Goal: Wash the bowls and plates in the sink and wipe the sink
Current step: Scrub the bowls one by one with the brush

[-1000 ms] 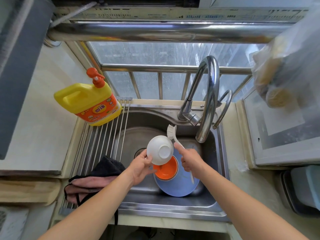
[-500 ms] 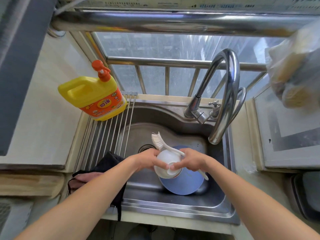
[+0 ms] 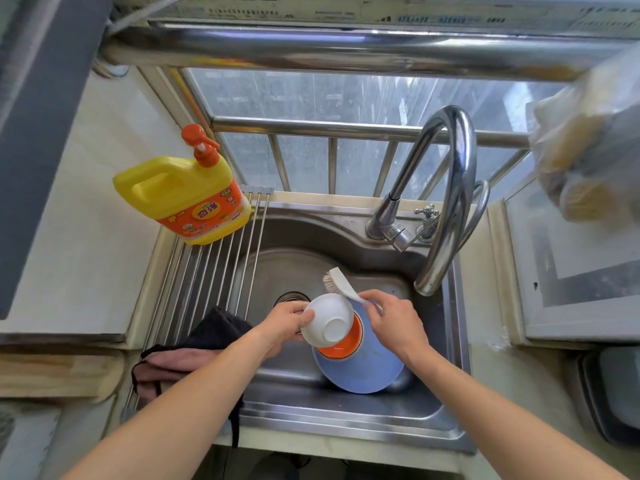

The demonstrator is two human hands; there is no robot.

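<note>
Yellow detergent bottle [image 3: 188, 195], dark cloth [image 3: 214, 332]

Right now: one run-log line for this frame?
stage: scrubbing | left hand: grips white bowl | right hand: holds brush | sink: orange bowl on blue plate

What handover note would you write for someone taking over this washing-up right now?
Left hand grips the white bowl, tilted, base toward the camera, over the sink.
Right hand holds the brush at the bowl's rim.
Orange bowl sits on the blue plate in the sink.
Done: nothing visibly finished.
Left: finish the white bowl, wash the orange bowl and plate, wipe the sink.
</note>
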